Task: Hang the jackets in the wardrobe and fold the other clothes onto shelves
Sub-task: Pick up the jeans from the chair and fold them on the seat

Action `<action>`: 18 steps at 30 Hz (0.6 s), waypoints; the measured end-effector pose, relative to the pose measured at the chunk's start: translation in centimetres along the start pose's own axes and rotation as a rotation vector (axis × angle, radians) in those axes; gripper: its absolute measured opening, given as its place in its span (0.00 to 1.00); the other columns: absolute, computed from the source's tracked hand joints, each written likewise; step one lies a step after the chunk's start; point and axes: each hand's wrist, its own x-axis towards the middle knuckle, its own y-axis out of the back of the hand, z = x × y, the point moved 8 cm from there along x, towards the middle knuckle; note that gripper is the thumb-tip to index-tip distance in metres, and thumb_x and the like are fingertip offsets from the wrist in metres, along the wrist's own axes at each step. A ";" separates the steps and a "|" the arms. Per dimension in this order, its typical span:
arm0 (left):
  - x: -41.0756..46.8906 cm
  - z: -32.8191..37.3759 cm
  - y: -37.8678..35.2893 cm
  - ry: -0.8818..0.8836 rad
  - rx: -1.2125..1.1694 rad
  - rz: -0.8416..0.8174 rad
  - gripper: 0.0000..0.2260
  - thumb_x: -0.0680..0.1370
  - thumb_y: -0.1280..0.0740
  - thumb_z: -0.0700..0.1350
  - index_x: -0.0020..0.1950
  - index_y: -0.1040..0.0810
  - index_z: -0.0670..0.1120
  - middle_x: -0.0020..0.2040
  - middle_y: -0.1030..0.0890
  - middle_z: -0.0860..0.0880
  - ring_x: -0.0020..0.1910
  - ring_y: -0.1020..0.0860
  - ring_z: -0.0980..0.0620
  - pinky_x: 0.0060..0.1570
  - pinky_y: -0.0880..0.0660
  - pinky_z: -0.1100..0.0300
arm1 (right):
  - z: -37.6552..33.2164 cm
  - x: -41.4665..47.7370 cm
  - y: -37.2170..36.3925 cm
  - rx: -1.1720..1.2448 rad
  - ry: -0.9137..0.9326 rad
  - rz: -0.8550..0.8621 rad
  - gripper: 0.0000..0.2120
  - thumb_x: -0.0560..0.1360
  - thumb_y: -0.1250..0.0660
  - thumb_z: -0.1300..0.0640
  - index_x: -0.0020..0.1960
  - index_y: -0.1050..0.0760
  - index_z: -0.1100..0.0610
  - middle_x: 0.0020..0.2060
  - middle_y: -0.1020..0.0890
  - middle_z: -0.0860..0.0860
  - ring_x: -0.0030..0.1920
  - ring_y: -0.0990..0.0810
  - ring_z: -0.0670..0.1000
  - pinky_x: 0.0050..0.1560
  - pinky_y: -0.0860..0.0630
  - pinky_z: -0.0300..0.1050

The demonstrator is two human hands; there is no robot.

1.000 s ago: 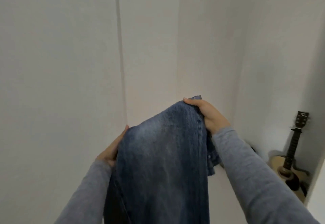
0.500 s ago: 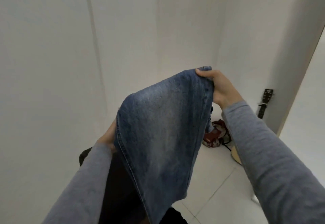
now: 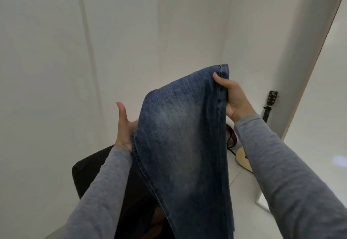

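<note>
A pair of faded blue jeans (image 3: pixel 180 135) hangs folded in front of me, draped between both hands. My right hand (image 3: pixel 234 97) grips the upper right edge near the hem, thumb on the front of the denim. My left hand (image 3: pixel 124 126) is at the lower left edge with its thumb straight up and off the cloth. Its fingers are hidden behind the denim. Both arms wear grey sleeves. The lower part of the jeans runs out of view at the bottom.
White flat panels (image 3: pixel 56 69) fill the left and the back. A black piece of furniture or cloth (image 3: pixel 90 173) sits low on the left. A guitar (image 3: pixel 270 105) leans in the right corner beside a red bag (image 3: pixel 231 135) on the white tiled floor.
The view has swung down and right, showing the black object and the floor. My left thumb has lifted off the jeans and now points up. My right hand keeps its grip.
</note>
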 end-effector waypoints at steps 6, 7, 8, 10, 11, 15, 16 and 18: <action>-1.4 0.9 1.2 -0.005 0.032 -0.446 0.31 0.82 0.52 0.57 0.73 0.44 0.32 0.74 0.40 0.34 0.74 0.44 0.40 0.73 0.56 0.48 | 0.3 0.7 1.3 -0.039 -0.049 0.081 0.11 0.78 0.36 0.54 0.53 0.22 0.61 0.41 0.15 0.54 0.43 0.16 0.52 0.41 0.20 0.44; -1.9 0.5 1.4 0.006 0.045 -0.467 0.27 0.84 0.57 0.50 0.73 0.47 0.30 0.74 0.44 0.32 0.75 0.47 0.39 0.73 0.59 0.49 | 0.6 1.0 1.7 -0.029 -0.065 0.107 0.11 0.78 0.37 0.54 0.54 0.23 0.61 0.41 0.16 0.55 0.42 0.16 0.52 0.40 0.19 0.44; -2.1 0.5 2.0 -0.080 0.126 -0.365 0.23 0.83 0.57 0.43 0.71 0.42 0.28 0.72 0.39 0.30 0.73 0.42 0.39 0.74 0.54 0.50 | 1.1 1.2 2.0 -0.012 -0.084 0.138 0.11 0.78 0.37 0.55 0.54 0.24 0.62 0.41 0.16 0.56 0.41 0.16 0.53 0.40 0.19 0.44; -1.7 0.5 0.5 -0.172 0.428 -0.178 0.18 0.78 0.47 0.35 0.52 0.18 0.36 0.53 0.18 0.39 0.55 0.20 0.49 0.60 0.28 0.56 | 1.8 1.6 2.8 -0.006 -0.131 0.205 0.10 0.79 0.38 0.57 0.53 0.25 0.63 0.43 0.18 0.57 0.40 0.17 0.53 0.38 0.19 0.45; -1.7 0.7 -0.4 -0.129 0.404 -0.128 0.16 0.74 0.42 0.35 0.39 0.14 0.43 0.41 0.15 0.46 0.42 0.17 0.54 0.47 0.23 0.60 | 2.0 1.9 3.1 -0.018 -0.159 0.237 0.08 0.79 0.39 0.58 0.50 0.25 0.63 0.42 0.19 0.58 0.39 0.17 0.53 0.36 0.19 0.44; 0.0 3.0 -1.2 -0.250 0.382 0.067 0.23 0.81 0.43 0.49 0.33 0.14 0.46 0.37 0.15 0.49 0.36 0.17 0.56 0.35 0.22 0.66 | 1.6 2.6 3.8 -0.059 -0.196 0.304 0.12 0.81 0.45 0.63 0.40 0.31 0.61 0.37 0.24 0.58 0.35 0.22 0.53 0.30 0.21 0.44; 0.4 2.4 -0.8 -0.162 0.284 0.045 0.25 0.78 0.42 0.60 0.43 0.14 0.44 0.45 0.15 0.45 0.44 0.16 0.51 0.43 0.21 0.60 | 1.6 2.7 3.9 -0.033 -0.191 0.313 0.12 0.81 0.46 0.63 0.40 0.31 0.61 0.36 0.24 0.58 0.35 0.22 0.54 0.29 0.21 0.44; 0.9 1.3 1.9 -0.050 0.191 0.043 0.40 0.68 0.45 0.75 0.59 0.20 0.43 0.57 0.19 0.40 0.56 0.20 0.42 0.57 0.25 0.47 | 1.8 2.9 3.9 0.029 -0.182 0.342 0.13 0.81 0.46 0.64 0.39 0.31 0.62 0.33 0.22 0.57 0.31 0.21 0.53 0.28 0.21 0.44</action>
